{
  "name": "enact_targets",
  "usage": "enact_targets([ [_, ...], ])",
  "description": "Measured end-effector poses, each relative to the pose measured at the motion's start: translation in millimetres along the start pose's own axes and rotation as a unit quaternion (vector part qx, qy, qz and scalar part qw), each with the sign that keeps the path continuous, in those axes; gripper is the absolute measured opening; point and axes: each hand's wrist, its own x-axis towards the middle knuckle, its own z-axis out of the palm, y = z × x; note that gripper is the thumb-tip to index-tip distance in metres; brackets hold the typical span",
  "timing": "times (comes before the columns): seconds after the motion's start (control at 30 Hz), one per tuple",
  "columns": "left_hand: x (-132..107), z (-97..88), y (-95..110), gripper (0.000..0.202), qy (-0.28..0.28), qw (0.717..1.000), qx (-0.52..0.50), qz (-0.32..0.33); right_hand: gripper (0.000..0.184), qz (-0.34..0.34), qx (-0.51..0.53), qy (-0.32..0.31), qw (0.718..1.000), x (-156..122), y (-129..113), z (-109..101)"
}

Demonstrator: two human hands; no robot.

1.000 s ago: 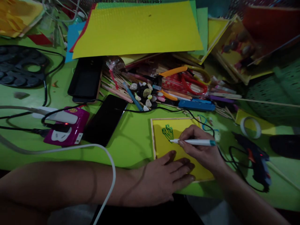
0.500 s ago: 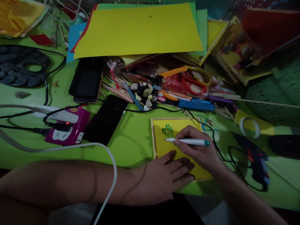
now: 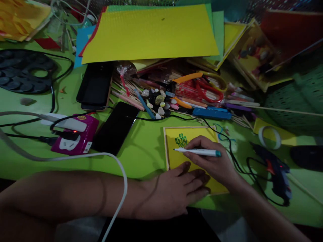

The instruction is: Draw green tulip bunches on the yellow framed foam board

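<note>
Dim light is falling over a bright green tabletop (image 3: 141, 151) that is carrying a crowd of craft supplies. At the far edge, a ribbed yellow sheet (image 3: 151, 32) is lying on top of other coloured papers. Below it, thin wooden sticks, red-handled scissors (image 3: 207, 89) and a cluster of smooth pebbles (image 3: 157, 101) are piling together. A glossy black phone (image 3: 114, 127) is lying flat beside a magenta power strip (image 3: 75, 137), and a white cable (image 3: 118, 164) is looping across the near left. On the right, a dark glue gun (image 3: 275, 171) is resting on its side near a pale tape roll (image 3: 269, 137).

Near the front middle, a small yellow card (image 3: 176, 161) with a pale border is lying flat, showing small green tulips (image 3: 181, 140) in its upper left part. The left hand (image 3: 174, 195) is lying palm down on its lower edge, fingers flat and gripping nothing. The right hand (image 3: 214, 164) is closing its fingers around a white pen (image 3: 199, 152) with a teal end, its tip meeting the card just below the tulips.
</note>
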Motion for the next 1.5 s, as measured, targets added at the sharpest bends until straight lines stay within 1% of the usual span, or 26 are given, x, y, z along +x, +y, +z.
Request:
enact_targets([
  [0.3,-1,5.0,2,0.078,0.003,1.000,-0.009,-0.006,0.008,-0.004,-0.020,0.006,1.000,0,-5,-1],
  [0.5,0,6.9,1,0.078,0.003,1.000,-0.012,-0.006,0.010,-0.006,-0.026,-0.001,1.000,-2,-2,-3],
  [0.8,-1,-0.8,-1,0.074,-0.012,1.000,-0.018,-0.001,0.011,-0.005,-0.018,-0.013,1.000,-3,-2,-4],
  [0.97,-1,0.2,0,0.075,-0.013,1.000,-0.023,-0.004,0.011,-0.004,-0.020,-0.012,1.000,-4,0,-6],
  [1.23,0,3.8,1,0.077,-0.013,0.999,-0.036,-0.007,0.010,0.006,-0.002,-0.025,1.000,-4,-3,-9],
  [1.5,0,0.7,0,0.078,-0.023,0.999,-0.039,-0.001,0.011,0.011,0.008,-0.030,0.999,-5,-2,-12],
])
